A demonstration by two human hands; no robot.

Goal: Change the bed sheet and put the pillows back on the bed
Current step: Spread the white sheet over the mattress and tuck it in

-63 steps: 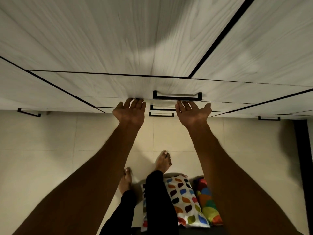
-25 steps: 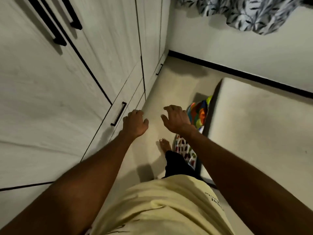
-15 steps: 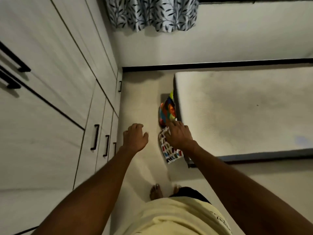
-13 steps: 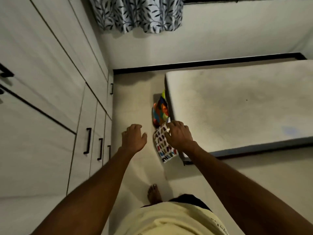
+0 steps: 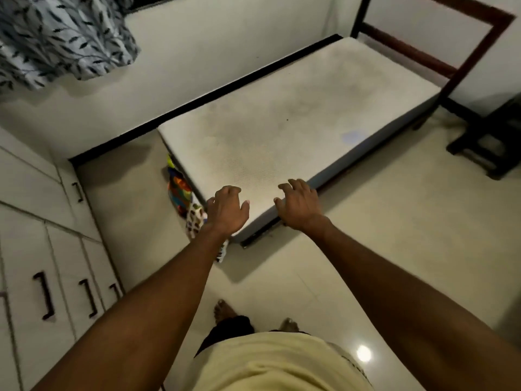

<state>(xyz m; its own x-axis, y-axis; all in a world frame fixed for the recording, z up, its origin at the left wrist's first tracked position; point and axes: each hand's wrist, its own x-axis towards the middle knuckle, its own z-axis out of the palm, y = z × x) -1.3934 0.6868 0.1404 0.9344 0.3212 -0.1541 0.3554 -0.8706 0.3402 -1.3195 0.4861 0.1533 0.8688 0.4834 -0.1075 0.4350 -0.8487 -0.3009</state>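
Beyond slack, empty left hand (image 5: 227, 213) and right hand (image 5: 298, 204), bare mattress (image 5: 296, 108) lengthwise toward far-right headboard (image 5: 439, 38).

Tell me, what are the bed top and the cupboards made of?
The mattress looks like foam under a pale knitted cover: fine dotted weave, soft rounded edge. The cupboards look like pale matt board, perhaps laminate, with black metal-looking handles.

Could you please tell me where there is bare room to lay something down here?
The bare white mattress lies free from the dark wooden bed frame to the near corner by the left hand and right hand. The pale tiled floor right of it is open. Crowded: two colourful patterned pillows against its side facing the white wardrobe.
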